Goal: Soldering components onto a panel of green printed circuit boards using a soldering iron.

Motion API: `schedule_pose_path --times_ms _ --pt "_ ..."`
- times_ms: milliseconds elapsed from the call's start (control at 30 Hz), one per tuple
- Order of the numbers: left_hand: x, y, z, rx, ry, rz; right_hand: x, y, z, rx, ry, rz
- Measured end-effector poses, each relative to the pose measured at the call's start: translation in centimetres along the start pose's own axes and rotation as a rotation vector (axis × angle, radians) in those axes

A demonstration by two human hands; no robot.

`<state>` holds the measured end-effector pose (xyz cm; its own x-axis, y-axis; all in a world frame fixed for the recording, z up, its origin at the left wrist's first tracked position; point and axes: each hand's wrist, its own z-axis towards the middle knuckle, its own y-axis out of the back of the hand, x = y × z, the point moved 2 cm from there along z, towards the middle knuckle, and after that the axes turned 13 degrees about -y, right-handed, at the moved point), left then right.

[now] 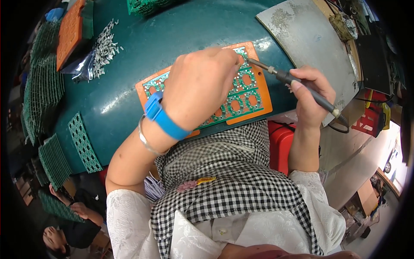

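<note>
A green circuit board panel (pixel 243 95) with rows of oval cut-outs sits in an orange tray (pixel 264 96) in front of me. My left hand (pixel 200 77) is over the panel, fingers pinched together at its far right part. Whatever is between those fingertips is hidden by the hand. In my right hand (pixel 311 97) is a soldering iron (pixel 283 77), gripped by its dark handle like a pen. Its metal tip points left and reaches the board's far right corner, close to my left fingertips. The left hand and wrist cover much of the panel's middle.
Small white parts (pixel 103 48) lie heaped by a plastic bag at the far left, near another orange tray (pixel 70 32). Green panels (pixel 43 82) stand stacked on the left, with a single panel (pixel 84 143) nearer. A grey plate (pixel 317 41) lies right. Lower left, a person holds a panel.
</note>
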<state>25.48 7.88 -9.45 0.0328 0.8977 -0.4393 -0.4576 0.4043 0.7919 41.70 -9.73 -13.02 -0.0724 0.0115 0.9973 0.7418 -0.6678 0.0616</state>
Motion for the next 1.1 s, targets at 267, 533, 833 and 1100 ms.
schedule_pose_path --times_ms 267,533,833,1100 --pt "-4.1 8.5 -5.8 0.050 0.150 0.039 0.9 1.3 -1.7 -0.146 0.115 0.156" --pt "-2.1 9.0 -16.8 -0.166 0.670 0.080 -0.4 -1.9 -4.6 0.040 0.327 -0.653" --pt "0.3 14.4 -20.2 -0.496 0.578 0.520 -2.3 -0.5 -5.7 -0.032 0.206 -0.556" --pt "5.6 28.4 -43.5 -0.611 1.344 1.038 -1.8 -1.5 -4.6 -0.107 0.103 -0.519"
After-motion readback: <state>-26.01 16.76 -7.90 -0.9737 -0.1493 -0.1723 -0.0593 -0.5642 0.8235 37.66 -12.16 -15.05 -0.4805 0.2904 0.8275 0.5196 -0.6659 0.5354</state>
